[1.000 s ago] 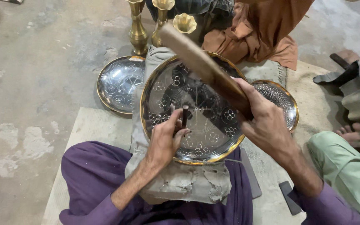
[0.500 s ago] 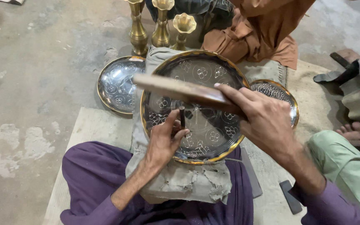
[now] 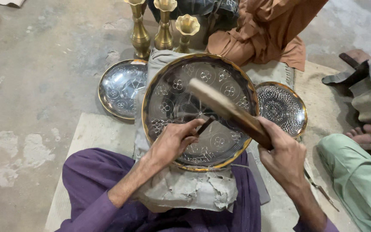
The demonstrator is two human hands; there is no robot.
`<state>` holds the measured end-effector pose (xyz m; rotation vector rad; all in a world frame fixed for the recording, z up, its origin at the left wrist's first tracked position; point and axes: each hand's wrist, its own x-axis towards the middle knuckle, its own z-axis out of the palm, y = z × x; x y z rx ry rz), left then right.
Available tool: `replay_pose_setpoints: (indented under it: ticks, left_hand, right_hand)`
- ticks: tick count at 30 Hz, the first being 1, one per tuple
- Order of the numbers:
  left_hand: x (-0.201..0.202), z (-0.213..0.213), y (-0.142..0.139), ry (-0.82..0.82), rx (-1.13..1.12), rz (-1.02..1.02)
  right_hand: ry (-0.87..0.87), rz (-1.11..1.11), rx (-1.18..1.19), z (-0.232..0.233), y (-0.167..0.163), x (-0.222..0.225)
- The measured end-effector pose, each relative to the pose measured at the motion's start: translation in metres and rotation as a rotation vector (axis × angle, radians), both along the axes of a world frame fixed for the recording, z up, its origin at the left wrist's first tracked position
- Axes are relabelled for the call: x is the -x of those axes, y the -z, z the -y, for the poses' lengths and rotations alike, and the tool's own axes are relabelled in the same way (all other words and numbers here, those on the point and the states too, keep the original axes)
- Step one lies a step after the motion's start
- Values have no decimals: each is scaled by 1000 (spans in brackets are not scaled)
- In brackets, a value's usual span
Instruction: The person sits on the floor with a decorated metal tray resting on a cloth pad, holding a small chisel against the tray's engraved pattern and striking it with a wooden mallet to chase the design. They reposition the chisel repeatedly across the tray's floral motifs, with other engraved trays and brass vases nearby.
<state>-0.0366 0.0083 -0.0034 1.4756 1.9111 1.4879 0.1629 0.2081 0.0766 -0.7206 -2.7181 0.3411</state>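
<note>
Now my right hand (image 3: pixel 282 157), fingers wrapped round the wooden mallet (image 3: pixel 228 112), has swung it back up after lying flat, while my left hand (image 3: pixel 172 141) pinches the chisel (image 3: pixel 205 126) on the engraved brass tray (image 3: pixel 200 109) across my lap.

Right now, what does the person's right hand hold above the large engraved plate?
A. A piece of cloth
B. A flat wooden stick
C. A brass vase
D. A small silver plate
B: the right hand grips one end of a flat wooden stick raised slantwise over the large engraved plate, while the left hand pinches a thin dark tool against the plate.
</note>
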Motion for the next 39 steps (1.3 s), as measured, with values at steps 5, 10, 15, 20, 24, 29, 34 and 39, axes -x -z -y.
replay_pose_setpoints:
  ticks: [5,10,15,20,24,29,34,39]
  left_hand:
    - [9,-4,-7,139,162,-91]
    - [12,-9,-19,241,176,-197]
    - [14,-15,-29,314,357,-252]
    - [15,-16,-31,384,370,-331]
    - [14,-15,-30,382,343,-393]
    - [12,-2,-29,195,125,-386]
    - [21,3,-26,66,119,108]
    - [28,-4,-15,134,92,86]
  right_hand:
    - [86,-29,263,-4,49,-33]
    - [180,-415,535,16,100,-55]
    - [138,-458,255,31,130,-76]
    - [191,-298,251,33,158,-89]
    - [147,-592,375,37,170,-88]
    - [330,-2,239,28,147,-87]
    - [233,-232,468,17,105,-81]
    - [31,-417,246,16,82,-78]
